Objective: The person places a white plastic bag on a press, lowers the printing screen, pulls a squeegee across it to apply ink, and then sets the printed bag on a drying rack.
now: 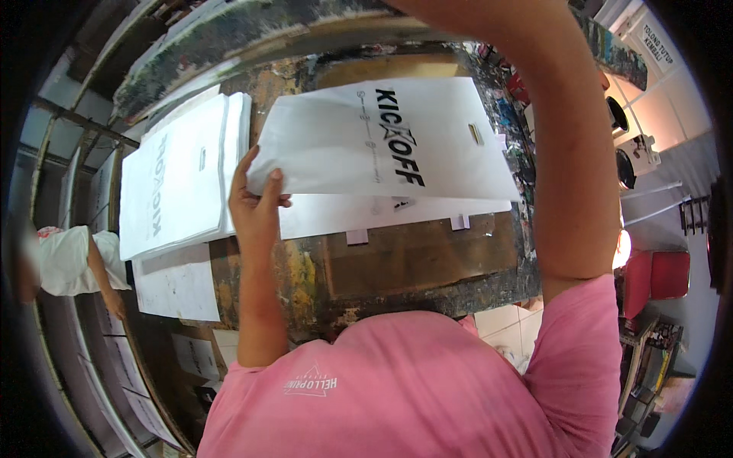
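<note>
My left hand (258, 191) pinches the near left corner of a white plastic bag (321, 145) with bold black print and a punched handle slot. The bag's near edge is lifted off the work surface. Under it lies another white printed sheet or bag (328, 217), mostly covered. My right arm reaches far up and forward past the bag's right side, and the hand itself is beyond the top edge of the view. Left of my left hand stands a thick stack of similar white bags (183, 175), print facing up.
The worktable (298, 275) is paint-stained, with a brown board (427, 259) set on it. A paint-crusted beam (221, 57) crosses the far side. At far left a person (76, 259) in a light shirt is beside racks (84, 114). A red chair (668, 275) stands at right.
</note>
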Motion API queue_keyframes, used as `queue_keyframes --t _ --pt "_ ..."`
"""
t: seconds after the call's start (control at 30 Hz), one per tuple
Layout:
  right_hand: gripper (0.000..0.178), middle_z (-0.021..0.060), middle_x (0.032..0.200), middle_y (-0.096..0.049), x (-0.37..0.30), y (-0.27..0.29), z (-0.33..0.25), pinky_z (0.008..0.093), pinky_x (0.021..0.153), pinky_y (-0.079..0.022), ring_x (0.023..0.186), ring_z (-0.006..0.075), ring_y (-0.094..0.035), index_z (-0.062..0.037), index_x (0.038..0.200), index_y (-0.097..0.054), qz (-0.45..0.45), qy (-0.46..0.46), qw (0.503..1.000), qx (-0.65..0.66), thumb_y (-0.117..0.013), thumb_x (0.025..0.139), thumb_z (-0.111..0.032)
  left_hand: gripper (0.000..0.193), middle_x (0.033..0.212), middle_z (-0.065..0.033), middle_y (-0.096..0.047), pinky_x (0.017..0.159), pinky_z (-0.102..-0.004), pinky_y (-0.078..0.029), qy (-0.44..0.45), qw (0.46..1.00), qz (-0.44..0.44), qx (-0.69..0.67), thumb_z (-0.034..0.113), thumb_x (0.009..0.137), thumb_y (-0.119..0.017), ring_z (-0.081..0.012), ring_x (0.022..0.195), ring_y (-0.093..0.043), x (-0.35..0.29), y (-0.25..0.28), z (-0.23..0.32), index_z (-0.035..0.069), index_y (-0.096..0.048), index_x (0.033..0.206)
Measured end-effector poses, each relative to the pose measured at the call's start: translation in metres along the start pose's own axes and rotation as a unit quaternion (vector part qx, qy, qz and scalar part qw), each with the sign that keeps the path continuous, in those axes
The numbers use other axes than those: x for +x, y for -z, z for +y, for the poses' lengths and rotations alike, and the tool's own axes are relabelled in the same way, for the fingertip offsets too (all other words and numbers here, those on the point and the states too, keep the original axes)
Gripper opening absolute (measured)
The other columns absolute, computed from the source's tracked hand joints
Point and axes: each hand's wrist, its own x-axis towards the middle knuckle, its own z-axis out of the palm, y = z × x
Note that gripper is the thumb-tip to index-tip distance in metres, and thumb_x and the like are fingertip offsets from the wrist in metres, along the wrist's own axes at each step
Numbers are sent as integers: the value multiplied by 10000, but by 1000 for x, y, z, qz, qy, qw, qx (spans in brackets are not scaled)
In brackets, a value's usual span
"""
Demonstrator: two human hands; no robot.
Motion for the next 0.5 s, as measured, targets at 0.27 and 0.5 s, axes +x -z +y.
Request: queue_keyframes --t 0.27,0.5 --pt "532 13 514 -428 11 -21 0 355 484 -359 485 134 -364 -50 609 -582 145 22 987 -67 -458 959 -431 537 1220 -81 -675 627 -217 -481 13 991 -56 119 203 940 -701 -86 824 -589 45 123 -6 66 -569 1442" --pt "579 36 514 -414 9 -15 3 388 525 -368 494 154 -377 -19 617 -590 149 15 983 -110 -460 973 -457 599 1421 -87 -596 509 -113 -420 70 987 -115 87 48 924 -646 37 661 -517 114 240 10 11 -475 1496"
